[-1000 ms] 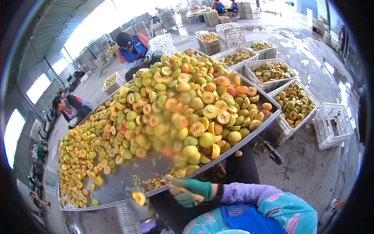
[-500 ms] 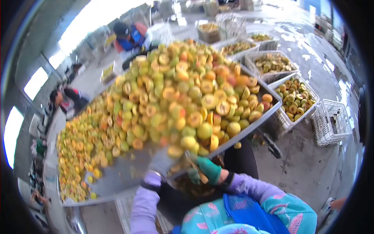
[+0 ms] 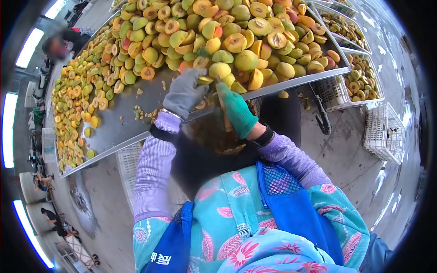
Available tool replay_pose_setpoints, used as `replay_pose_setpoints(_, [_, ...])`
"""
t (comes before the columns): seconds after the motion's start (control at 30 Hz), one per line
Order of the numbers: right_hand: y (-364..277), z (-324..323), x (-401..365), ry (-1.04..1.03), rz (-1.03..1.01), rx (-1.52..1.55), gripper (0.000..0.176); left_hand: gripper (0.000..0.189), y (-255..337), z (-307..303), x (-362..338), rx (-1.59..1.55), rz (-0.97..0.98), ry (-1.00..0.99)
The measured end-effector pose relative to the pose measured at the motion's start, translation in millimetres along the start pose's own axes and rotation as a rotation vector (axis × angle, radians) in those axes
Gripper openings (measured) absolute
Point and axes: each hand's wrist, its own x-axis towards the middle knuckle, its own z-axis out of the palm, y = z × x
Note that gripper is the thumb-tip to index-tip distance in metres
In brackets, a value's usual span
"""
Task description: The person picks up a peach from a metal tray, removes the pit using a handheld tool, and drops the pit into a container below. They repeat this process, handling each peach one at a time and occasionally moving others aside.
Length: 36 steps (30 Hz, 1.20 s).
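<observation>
My left hand point(image 3: 185, 93), in a grey glove, is at the near edge of a heap of yellow-green, apricot-like fruit point(image 3: 236, 42), much of it cut in half. Its fingers are closed round a piece of fruit point(image 3: 205, 79), which they partly hide. Close beside it, my right hand point(image 3: 237, 111), in a green glove, is closed round a knife point(image 3: 227, 119). The knife's wooden handle shows below the fingers, and its short blade points up toward the fruit. A whole yellow fruit point(image 3: 220, 70) lies just beyond the blade.
The metal table point(image 3: 132, 102) has a raised rim and carries scattered pits. White crates of fruit point(image 3: 359, 82) line the right side, with another white crate point(image 3: 385, 132) on the floor. A black handle point(image 3: 322, 120) juts below the rim. A person point(image 3: 68, 43) sits at far left.
The view has tilted down, bringing the table edge and hands higher in the picture. My left hand, blurred before, is now sharper, and the hands remain close together.
</observation>
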Motion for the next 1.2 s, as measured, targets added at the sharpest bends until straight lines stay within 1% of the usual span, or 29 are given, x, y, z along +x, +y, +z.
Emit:
replay_pose_setpoints(0.03, [0.9,3.9,5.7,0.058,-0.104,-0.058,0.038,0.053,4.9,-5.5,0.0,-0.216,-0.12,-0.02])
replay_pose_setpoints(0.13, [9.6,4.4,25.9,0.001,-0.524,-0.457,0.037,0.055,19.1,-22.0,-22.8,-0.191,0.027,0.251])
replay_pose_setpoints(0.17, [13.7,7.2,26.5,-0.028,-0.553,-0.594,0.038,0.055,22.4,-23.3,-35.9,-0.183,0.068,0.331])
replay_pose_setpoints(0.2, [11.8,10.6,24.6,-0.064,-0.582,-0.74,0.038,0.051,24.6,-21.9,-46.4,-0.512,0.019,0.301])
replay_pose_setpoints(0.23, [6.6,14.9,23.1,-0.101,-0.621,-0.885,0.039,0.048,21.0,-20.4,-50.0,-0.744,0.047,0.326])
replay_pose_setpoints(0.27, [-1.9,17.5,16.2,-0.159,-0.513,-1.007,0.04,0.044,15.5,-17.9,-53.5,-0.976,0.078,0.352])
replay_pose_setpoints(0.37, [5.5,21.6,14.4,-0.161,-0.548,-1.028,0.042,0.03,19.5,-15.2,-56.4,-0.932,0.019,0.41])
replay_pose_setpoints(0.43, [6.8,22.1,11.0,-0.16,-0.533,-0.974,0.044,0.026,19.1,-11.5,-56.4,-0.719,-0.195,0.397])
replay_pose_setpoints(0.5, [3.8,22.4,7.7,-0.177,-0.488,-0.924,0.045,0.02,21.2,-4.1,-51.1,-0.544,-0.09,0.495])
replay_pose_setpoints(0.53, [2.0,24.0,4.8,-0.202,-0.448,-0.901,0.046,0.02,30.7,-4.2,-49.2,-0.743,-0.116,0.537])
replay_pose_setpoints(0.63, [-11.6,32.8,-4.8,-0.228,-0.325,-0.906,0.045,0.019,35.5,3.3,-44.7,-0.902,-0.1,0.664])
replay_pose_setpoints(0.67, [-13.4,36.9,-6.5,-0.233,-0.285,-0.918,0.045,0.019,32.6,4.9,-44.4,-0.896,-0.102,0.692])
replay_pose_setpoints(0.73, [-2.6,43.4,-5.8,-0.191,-0.283,-0.817,0.043,0.018,27.5,7.7,-41.6,-0.924,-0.094,0.735])
replay_pose_setpoints(0.8, [12.0,45.3,-3.6,-0.179,-0.263,-0.682,0.043,0.019,25.1,12.8,-37.9,-1.001,-0.074,0.757])
replay_pose_setpoints(0.9, [22.5,40.4,6.3,-0.242,-0.268,-0.464,0.046,0.017,31.0,11.8,-36.7,-0.793,-0.11,0.718])
replay_pose_setpoints(0.93, [22.1,34.8,11.0,-0.295,-0.294,-0.415,0.047,0.019,25.8,8.9,-38.5,-0.951,-0.082,0.596])
replay_pose_setpoints(0.97, [21.8,29.1,13.6,-0.348,-0.316,-0.363,0.048,0.021,16.4,4.8,-40.1,-0.7,-0.004,0.558])
replay_pose_setpoints(1.0, [17.6,25.4,11.0,-0.345,-0.355,-0.448,0.052,0.023,14.0,-2.6,-40.7,-0.45,0.067,0.513])
replay_pose_setpoints(1.03, [18.7,30.4,9.7,-0.332,-0.166,-0.361,0.051,0.024,17.3,-3.0,-39.1,-0.716,-0.1,0.459])
replay_pose_setpoints(1.07, [21.7,40.4,7.1,-0.318,0.019,-0.27,0.051,0.026,24.1,-4.7,-36.8,-0.983,-0.281,0.447])
replay_pose_setpoints(1.1, [22.5,47.5,2.8,-0.302,0.2,-0.177,0.051,0.025,22.9,-4.4,-35.3,-0.986,-0.338,0.427])
replay_pose_setpoints(1.13, [-5.0,53.4,-11.8,-0.306,0.37,-0.083,0.047,0.024,19.3,-3.7,-30.3,-0.991,-0.388,0.409])
replay_pose_setpoints(1.2, [-4.2,52.3,-12.8,-0.345,0.369,0.03,0.041,0.022,22.9,-6.1,-27.0,-0.991,-0.466,0.365])
